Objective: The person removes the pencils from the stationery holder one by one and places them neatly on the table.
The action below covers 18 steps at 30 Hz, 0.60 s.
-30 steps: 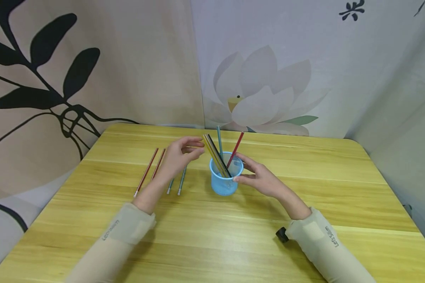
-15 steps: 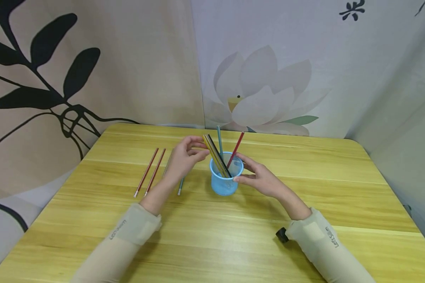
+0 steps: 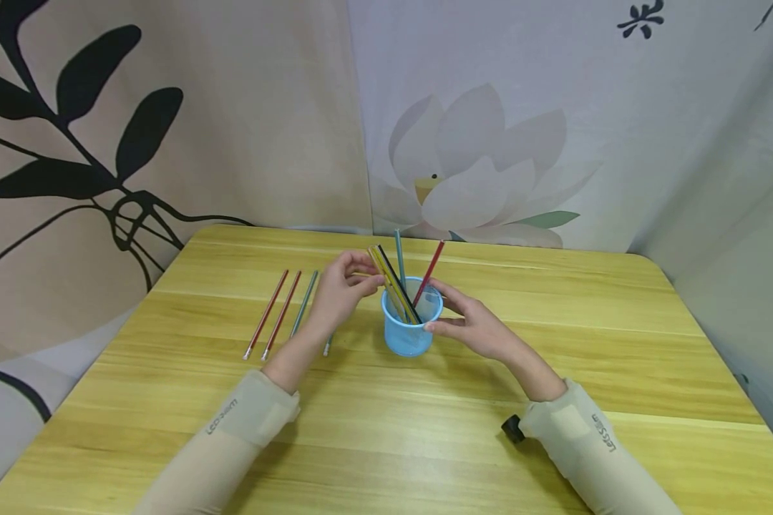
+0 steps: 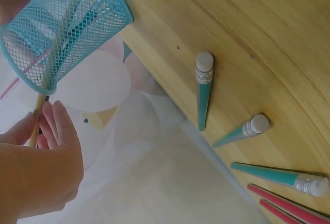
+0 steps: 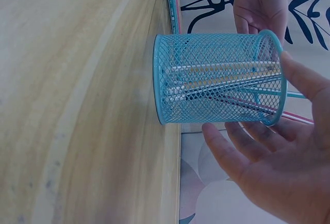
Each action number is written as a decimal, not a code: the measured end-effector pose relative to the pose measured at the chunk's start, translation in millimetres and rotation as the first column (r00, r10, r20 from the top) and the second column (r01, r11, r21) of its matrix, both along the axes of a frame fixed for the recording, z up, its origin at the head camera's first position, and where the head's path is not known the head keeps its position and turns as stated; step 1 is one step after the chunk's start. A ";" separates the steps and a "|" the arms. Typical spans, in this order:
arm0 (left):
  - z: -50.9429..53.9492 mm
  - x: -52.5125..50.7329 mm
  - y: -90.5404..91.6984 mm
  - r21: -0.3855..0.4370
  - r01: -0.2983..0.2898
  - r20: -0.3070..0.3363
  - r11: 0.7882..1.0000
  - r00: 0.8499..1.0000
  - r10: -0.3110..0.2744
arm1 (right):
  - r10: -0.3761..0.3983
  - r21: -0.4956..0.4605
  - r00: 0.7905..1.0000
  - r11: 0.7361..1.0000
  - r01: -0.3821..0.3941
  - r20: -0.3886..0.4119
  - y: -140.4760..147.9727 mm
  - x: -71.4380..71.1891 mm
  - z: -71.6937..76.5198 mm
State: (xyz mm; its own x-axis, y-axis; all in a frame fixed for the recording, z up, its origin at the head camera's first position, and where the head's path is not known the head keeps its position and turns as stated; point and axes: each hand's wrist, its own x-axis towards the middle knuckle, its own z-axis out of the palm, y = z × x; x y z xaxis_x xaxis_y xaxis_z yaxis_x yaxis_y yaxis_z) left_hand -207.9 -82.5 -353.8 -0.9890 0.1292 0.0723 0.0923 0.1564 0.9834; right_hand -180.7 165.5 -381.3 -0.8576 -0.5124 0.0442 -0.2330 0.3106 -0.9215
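Note:
A light-blue mesh cup (image 3: 409,337) stands upright, holding several pencils: yellow and black ones leaning left, a teal one (image 3: 399,250) and a red one (image 3: 434,261). My left hand (image 3: 338,297) is at their left; in the left wrist view that hand (image 4: 44,170) pinches a yellow pencil (image 4: 38,110) between thumb and fingers, just above the rim. From the right, my right hand (image 3: 483,332) grips the cup. The right wrist view has this hand (image 5: 294,167) with its thumb at the rim of the cup (image 5: 216,113) and its fingers along the side.
Left of the cup, two red pencils (image 3: 267,313) and teal pencils (image 3: 304,300) lie on the wooden table (image 3: 419,436), partly behind my left hand. Three teal ones (image 4: 204,98) show in the left wrist view. A printed curtain (image 3: 264,114) hangs behind the table.
My left hand has moved right to the leaning pencils and closed its fingertips on a yellow one, uncovering more of the pencils on the table. The right hand and the cup have stayed put.

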 end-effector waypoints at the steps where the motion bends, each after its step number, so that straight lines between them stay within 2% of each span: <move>1: 0.5 0.2 -0.3 0.010 0.002 0.000 1.000 1.000 -0.002 | 0.001 -0.001 1.000 1.000 -0.001 0.000 -0.1 0.1 0.1; 12: 14.7 4.6 -7.4 0.070 -0.028 0.020 0.997 0.999 0.027 | -0.003 0.013 1.000 1.000 0.003 0.003 0.4 1.3 1.4; 18: 22.9 5.6 -14.5 0.111 -0.049 0.004 0.993 0.999 0.048 | 0.003 0.010 1.000 1.000 -0.003 -0.001 0.7 0.8 0.5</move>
State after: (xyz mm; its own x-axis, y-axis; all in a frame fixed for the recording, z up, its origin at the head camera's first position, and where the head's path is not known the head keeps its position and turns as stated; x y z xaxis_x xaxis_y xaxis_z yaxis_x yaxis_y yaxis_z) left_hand -202.3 -97.1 -330.9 -0.9940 0.0723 0.0820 0.0858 0.0509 0.9950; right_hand -179.9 166.2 -380.8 -0.8560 -0.5155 0.0398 -0.2348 0.3190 -0.9182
